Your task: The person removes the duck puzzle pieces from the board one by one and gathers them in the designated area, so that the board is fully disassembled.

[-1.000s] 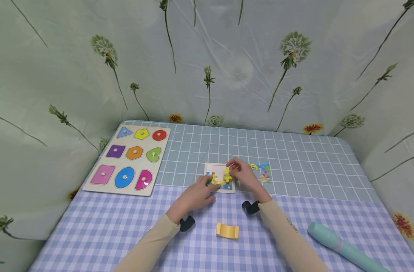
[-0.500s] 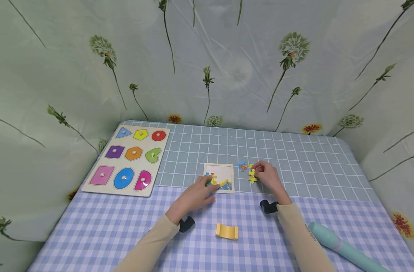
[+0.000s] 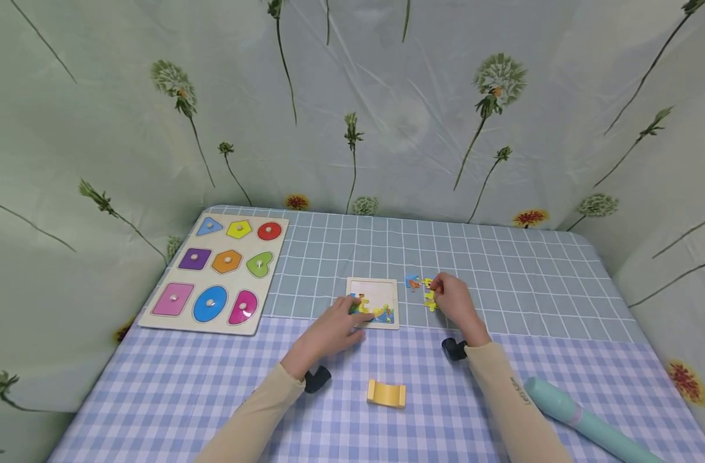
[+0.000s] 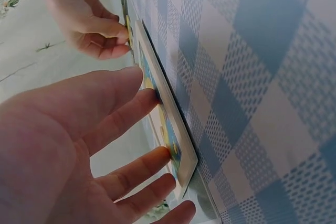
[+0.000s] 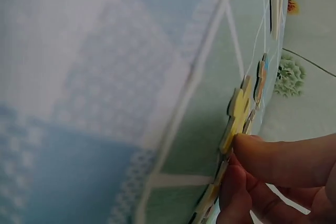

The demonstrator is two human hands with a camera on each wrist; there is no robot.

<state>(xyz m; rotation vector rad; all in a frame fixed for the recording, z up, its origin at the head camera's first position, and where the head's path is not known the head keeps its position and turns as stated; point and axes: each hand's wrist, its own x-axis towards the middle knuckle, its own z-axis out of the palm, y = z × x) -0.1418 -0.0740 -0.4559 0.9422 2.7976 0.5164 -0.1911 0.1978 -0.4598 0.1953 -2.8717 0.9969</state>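
The small wooden jigsaw tray [image 3: 381, 288] lies near the middle of the table, with joined pieces along its left and lower parts and bare wood above. My left hand [image 3: 332, 326] rests on its lower left, fingers spread; in the left wrist view the fingertips touch the tray's pieces [image 4: 175, 153]. To the tray's right, my right hand [image 3: 456, 301] pinches a yellow puzzle piece [image 5: 239, 113] between thumb and finger, close to the tabletop. Other loose pieces lie around it, among them a blue and orange puzzle piece [image 3: 412, 282]. My right fingers partly cover several pieces.
A large shape board [image 3: 204, 274] with knobbed coloured shapes lies at the left. A small curved yellow block [image 3: 386, 394] sits in front, between the forearms. The teal stick-like object [image 3: 583, 418] lies at the front right. A dandelion-print curtain [image 3: 410, 116] stands behind the table.
My right hand has moved right from the tray to the loose pieces, taking a yellow puzzle piece off the tray; it has barely shifted since. My left hand stays on the tray.
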